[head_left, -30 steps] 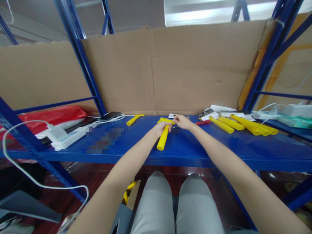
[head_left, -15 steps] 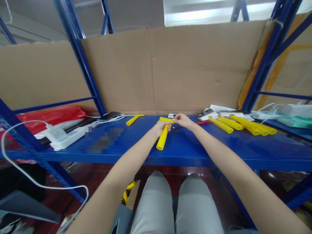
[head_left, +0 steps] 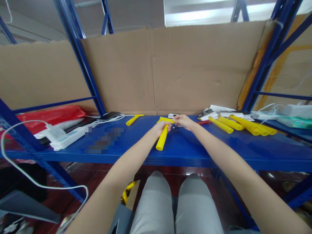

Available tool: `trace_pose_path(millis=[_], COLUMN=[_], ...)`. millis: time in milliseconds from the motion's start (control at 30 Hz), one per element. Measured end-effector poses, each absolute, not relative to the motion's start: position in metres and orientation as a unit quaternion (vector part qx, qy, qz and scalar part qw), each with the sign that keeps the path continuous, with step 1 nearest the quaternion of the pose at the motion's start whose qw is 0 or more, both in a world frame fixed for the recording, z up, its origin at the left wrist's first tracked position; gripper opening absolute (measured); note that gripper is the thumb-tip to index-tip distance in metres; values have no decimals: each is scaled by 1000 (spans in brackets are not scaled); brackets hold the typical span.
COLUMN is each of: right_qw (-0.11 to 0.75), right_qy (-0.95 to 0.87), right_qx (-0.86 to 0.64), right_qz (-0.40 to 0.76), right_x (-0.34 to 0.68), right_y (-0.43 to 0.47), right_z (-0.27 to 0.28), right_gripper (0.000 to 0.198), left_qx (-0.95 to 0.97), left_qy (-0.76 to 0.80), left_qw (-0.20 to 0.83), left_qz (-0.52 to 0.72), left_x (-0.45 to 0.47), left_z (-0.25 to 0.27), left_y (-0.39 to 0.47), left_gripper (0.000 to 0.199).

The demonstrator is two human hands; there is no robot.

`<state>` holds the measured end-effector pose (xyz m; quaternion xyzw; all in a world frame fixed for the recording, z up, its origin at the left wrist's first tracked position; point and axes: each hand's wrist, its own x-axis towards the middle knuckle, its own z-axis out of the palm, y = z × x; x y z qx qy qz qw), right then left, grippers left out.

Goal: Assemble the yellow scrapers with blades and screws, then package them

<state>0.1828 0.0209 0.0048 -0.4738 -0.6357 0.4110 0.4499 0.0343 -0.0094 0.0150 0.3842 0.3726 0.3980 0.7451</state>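
Observation:
My left hand (head_left: 162, 129) is wrapped round a yellow T-shaped tool with a tubular handle (head_left: 161, 141). Its handle slants down toward the shelf's front edge, and its crosspiece points away from me. At the right end of that crosspiece, my right hand (head_left: 182, 121) is closed in a pinch; whatever lies between its fingertips is too small to make out. Beneath and beside the right hand lies what looks like a red-handled screwdriver (head_left: 203, 122), its thin metal shaft partly hidden. A small white-and-black object (head_left: 171, 115) sits just behind the fingers.
Another yellow T-shaped piece (head_left: 133, 120) lies to the left on the blue shelf (head_left: 136, 139). Several yellow tubes (head_left: 246, 125) rest at the right beside papers. A white power strip (head_left: 69, 138) with cables is at the left. Cardboard (head_left: 195, 68) walls the back. Below, a box (head_left: 133, 195) holds yellow pieces.
My right hand has shifted very slightly left and down at the crosspiece's end. The handle's lower end has tipped a touch to the left; my left hand keeps its grip.

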Motion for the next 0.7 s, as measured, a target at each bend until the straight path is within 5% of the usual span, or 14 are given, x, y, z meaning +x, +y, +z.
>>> trace_pose_path(millis=[700], right_qw=[471], right_qy=[-607], right_qx=[-449], right_qz=[456], right_x=[180], right_y=[16], right_z=[11], right_gripper=[12], left_qx=[415], left_qy=[393], left_qw=[712], left_qz=[408], left_x=[38], left_z=[17], left_y=[-11], left_gripper=[18])
